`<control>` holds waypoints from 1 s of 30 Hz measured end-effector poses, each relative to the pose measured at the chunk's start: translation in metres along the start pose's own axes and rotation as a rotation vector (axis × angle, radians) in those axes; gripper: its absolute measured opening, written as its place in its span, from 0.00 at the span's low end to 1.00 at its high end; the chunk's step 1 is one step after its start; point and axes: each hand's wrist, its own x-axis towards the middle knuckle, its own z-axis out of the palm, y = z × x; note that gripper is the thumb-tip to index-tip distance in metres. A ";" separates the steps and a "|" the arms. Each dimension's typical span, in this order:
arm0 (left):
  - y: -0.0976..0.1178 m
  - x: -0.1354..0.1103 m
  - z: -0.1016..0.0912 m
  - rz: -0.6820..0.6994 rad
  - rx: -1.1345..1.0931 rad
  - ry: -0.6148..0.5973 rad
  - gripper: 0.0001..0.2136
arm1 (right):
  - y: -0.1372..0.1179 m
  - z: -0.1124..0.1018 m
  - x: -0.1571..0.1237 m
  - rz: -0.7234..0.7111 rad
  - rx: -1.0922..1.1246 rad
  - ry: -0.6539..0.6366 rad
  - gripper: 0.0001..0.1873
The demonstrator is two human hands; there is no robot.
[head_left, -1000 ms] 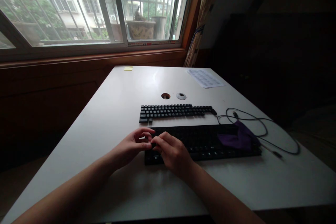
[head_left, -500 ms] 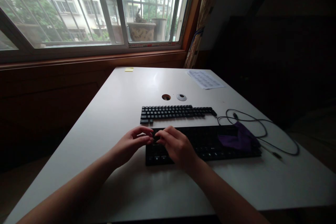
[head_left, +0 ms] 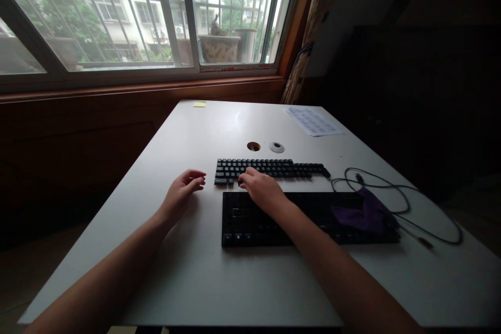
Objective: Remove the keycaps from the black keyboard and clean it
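A black keyboard point(head_left: 250, 239) lies across the desk in front of me, with keycaps along its front row and a dark, mostly bare bed behind it. Loose black keycaps point(head_left: 270, 167) stand in rows just beyond it. At the front left end of those rows, my right hand point(head_left: 261, 188) pinches a small black keycap point(head_left: 240, 182) at or just above the desktop. To the left of both, my left hand point(head_left: 187, 186) hovers over the white desk with bent fingers slightly apart and nothing in them.
A purple cloth point(head_left: 362, 214) covers part of the keyboard's right end. The black cable point(head_left: 403, 212) loops on the right side. Farther back are a cable hole point(head_left: 253, 146), its round grey cover point(head_left: 277, 147), printed papers point(head_left: 314, 121) and a yellow sticky note point(head_left: 199, 104).
My right hand has moved from the keyboard's left part forward to the loose keycap rows, carrying a keycap. My left hand has drawn away to the left, off the keyboard.
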 end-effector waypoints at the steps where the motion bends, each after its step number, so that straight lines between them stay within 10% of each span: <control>1: -0.002 0.001 -0.001 0.002 0.031 0.001 0.12 | -0.001 0.001 0.001 0.003 -0.005 -0.017 0.07; 30: -0.008 -0.015 0.009 0.219 0.546 -0.127 0.12 | -0.005 0.016 -0.005 -0.155 0.127 0.214 0.15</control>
